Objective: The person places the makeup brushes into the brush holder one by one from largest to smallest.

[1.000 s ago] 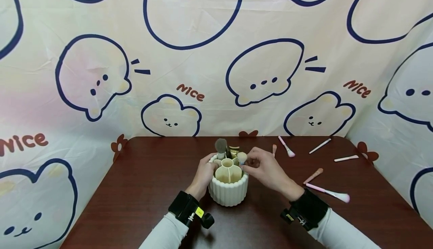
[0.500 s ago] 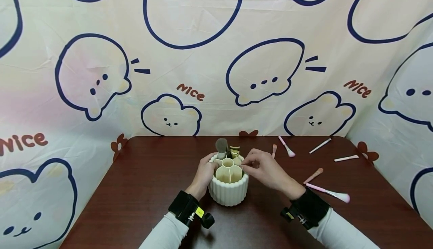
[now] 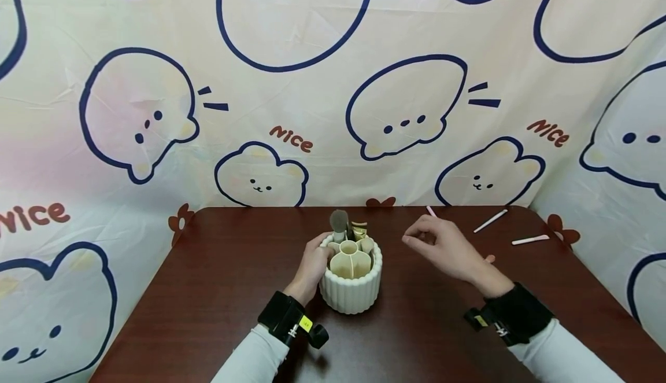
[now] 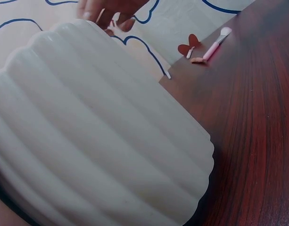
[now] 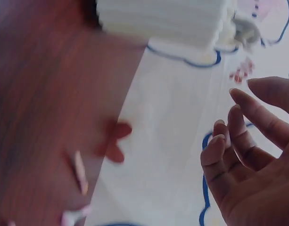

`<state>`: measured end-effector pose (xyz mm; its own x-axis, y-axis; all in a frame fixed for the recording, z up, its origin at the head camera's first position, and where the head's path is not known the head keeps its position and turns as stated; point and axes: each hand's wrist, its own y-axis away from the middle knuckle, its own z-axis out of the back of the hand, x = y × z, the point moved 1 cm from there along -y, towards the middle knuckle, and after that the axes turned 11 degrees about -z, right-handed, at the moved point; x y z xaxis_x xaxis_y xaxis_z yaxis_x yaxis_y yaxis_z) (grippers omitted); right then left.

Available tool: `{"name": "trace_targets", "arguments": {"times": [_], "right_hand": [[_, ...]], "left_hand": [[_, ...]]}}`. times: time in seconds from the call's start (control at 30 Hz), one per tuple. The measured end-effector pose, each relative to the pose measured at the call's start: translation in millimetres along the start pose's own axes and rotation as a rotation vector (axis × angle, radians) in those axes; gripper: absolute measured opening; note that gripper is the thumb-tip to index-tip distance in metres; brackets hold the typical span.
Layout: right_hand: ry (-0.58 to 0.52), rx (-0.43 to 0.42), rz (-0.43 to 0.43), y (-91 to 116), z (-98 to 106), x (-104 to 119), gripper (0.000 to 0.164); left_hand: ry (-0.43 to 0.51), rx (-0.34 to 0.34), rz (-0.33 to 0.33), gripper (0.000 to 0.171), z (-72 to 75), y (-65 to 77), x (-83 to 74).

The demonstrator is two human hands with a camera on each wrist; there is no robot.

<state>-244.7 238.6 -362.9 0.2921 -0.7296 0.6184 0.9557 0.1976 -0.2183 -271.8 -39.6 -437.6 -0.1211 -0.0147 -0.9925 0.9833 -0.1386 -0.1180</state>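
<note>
The cup (image 3: pixel 350 295) stands upright on the tabletop (image 3: pixel 234 290), just below the middle of the head frame. The left hand (image 3: pixel 311 268) holds it at its left side, the grip curled against the wall and over the rim. The right hand (image 3: pixel 446 249) is in the air right of the cup and apart from it. In the right wrist frame its grip is loose: the fingers are bent and slightly spread, with the thumb tip just short of the forefinger's.

Inside the cup are pale dividers (image 3: pixel 351 264). A grey brush (image 3: pixel 339 221) rises at the back, beside a gold item (image 3: pixel 359 231) too small to name for sure. A pale brush (image 3: pixel 367 246) sits low in the right compartment.

Toward the upper right of the head frame, two white sticks (image 3: pixel 530 240) lie well apart from the cup. A pink handle (image 3: pixel 430 211) shows above the right hand, and a brown tip (image 3: pixel 490 259) peeks out by the right wrist.

Black bands (image 3: pixel 282 316) circle both wrists. A cloth (image 3: pixel 322 105) printed with blue-outlined bears and the word "Nice" hangs behind.
</note>
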Motion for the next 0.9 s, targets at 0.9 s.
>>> {"name": "trace_targets", "arguments": {"times": [0.9], "right_hand": [[0.265, 0.238, -0.411, 61.5, 45.0, -127.4, 0.017]], "left_hand": [[0.003, 0.004, 0.006, 0.058, 3.3, 1.3, -2.8]]}}
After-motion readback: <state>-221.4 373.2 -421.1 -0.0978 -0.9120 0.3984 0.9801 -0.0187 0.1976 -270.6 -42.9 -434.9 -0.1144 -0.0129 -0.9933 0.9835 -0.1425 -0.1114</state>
